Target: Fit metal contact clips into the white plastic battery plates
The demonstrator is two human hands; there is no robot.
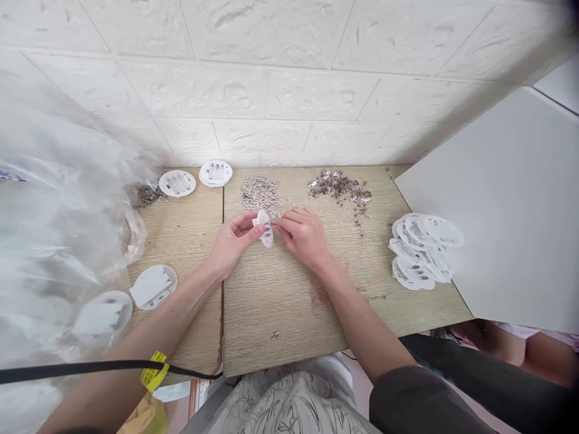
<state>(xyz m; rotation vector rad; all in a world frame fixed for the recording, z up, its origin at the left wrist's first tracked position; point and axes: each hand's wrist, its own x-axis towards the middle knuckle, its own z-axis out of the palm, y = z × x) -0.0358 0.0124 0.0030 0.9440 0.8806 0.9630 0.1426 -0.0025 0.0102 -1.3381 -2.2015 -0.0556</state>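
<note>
My left hand (236,240) is closed on a round white plastic battery holder (266,229), which stands tilted on edge with its slotted side turned to the right. Pinched fingers of my right hand (302,234) meet the right edge of this disc; whatever is between them is too small to make out. Just beyond my hands lies a pile of tiny silvery metal pieces (259,193). Farther right spreads a second heap, of larger metal contact plates (337,185).
Several white discs lie stacked (425,250) at the right, beside a white panel (506,205). More discs (177,183) rest at the left, near a clear plastic bag (58,229). A black cable (113,365) crosses low at left. A person's legs (511,355) show at lower right.
</note>
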